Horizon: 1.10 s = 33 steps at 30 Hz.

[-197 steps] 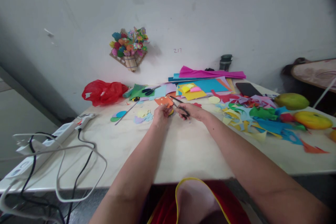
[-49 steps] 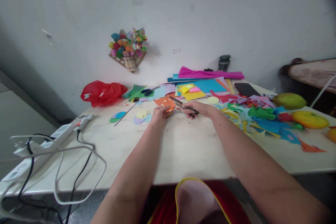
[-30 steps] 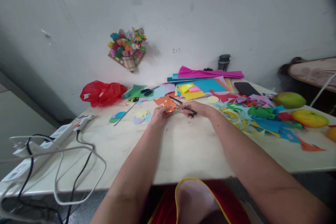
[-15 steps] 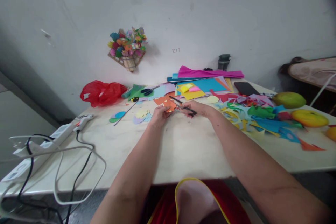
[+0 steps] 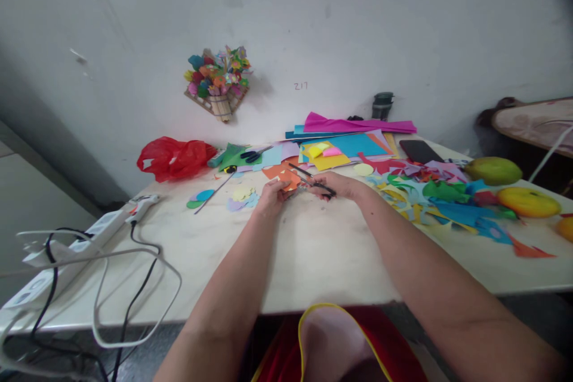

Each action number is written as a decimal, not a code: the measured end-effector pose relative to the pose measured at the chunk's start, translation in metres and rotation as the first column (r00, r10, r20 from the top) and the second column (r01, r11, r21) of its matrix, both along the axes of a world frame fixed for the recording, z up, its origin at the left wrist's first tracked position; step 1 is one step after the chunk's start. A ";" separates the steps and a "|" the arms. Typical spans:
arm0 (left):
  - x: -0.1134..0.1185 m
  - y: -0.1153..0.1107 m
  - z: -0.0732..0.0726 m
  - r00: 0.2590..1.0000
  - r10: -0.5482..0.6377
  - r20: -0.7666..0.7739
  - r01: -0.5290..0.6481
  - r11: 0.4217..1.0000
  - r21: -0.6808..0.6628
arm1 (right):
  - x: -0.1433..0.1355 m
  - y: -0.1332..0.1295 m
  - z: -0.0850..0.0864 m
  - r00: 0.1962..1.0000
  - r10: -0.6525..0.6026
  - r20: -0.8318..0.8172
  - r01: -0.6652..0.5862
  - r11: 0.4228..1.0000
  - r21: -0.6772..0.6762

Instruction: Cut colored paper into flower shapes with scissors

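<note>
Near the middle of the table, my left hand (image 5: 274, 194) pinches a small piece of orange paper (image 5: 292, 179). My right hand (image 5: 333, 184) is closed round the dark handles of a pair of scissors (image 5: 308, 180), whose blades point left at the orange paper. Whether the blades touch the paper I cannot tell. Beyond my hands lie more orange paper (image 5: 278, 171) and a thin dark stick-like thing (image 5: 299, 169). Cut pale paper circles (image 5: 244, 196) rest to the left of my left hand.
Paper scraps (image 5: 441, 191), mangoes (image 5: 528, 201) and a phone (image 5: 419, 151) lie at right. Coloured sheets (image 5: 344, 146) are stacked at the back. A second pair of scissors (image 5: 253, 156) and a red plastic bag (image 5: 172, 158) sit back left. Power strips (image 5: 58, 265) with cables line the left edge.
</note>
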<state>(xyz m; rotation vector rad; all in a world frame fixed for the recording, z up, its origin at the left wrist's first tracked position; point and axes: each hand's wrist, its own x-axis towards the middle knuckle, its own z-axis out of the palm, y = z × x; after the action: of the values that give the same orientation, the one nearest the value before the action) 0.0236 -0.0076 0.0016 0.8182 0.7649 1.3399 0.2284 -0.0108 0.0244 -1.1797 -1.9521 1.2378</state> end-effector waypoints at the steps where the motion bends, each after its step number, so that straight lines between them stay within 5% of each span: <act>1: 0.000 0.000 0.000 1.000 -0.002 0.001 0.002 1.000 0.003 | 0.000 0.000 0.000 1.000 0.003 -0.003 -0.003 1.000 0.003; 16: 0.000 -0.002 0.001 1.000 -0.013 0.013 0.013 1.000 0.008 | -0.001 0.009 -0.010 0.999 -0.001 -0.040 0.003 0.999 0.040; 26: 0.001 -0.001 -0.001 0.999 0.000 0.038 -0.001 1.000 0.018 | -0.010 0.003 -0.002 0.993 -0.041 -0.107 0.045 0.998 0.040; 33: 0.003 -0.002 0.001 1.000 0.012 0.015 -0.012 1.000 -0.002 | -0.015 0.003 -0.005 0.968 -0.136 -0.210 0.142 0.990 0.014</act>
<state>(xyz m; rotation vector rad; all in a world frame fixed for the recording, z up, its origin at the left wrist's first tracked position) 0.0268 -0.0095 0.0024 0.8024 0.7598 1.3542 0.2135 -0.0082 0.0190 -1.1049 -1.6991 1.2046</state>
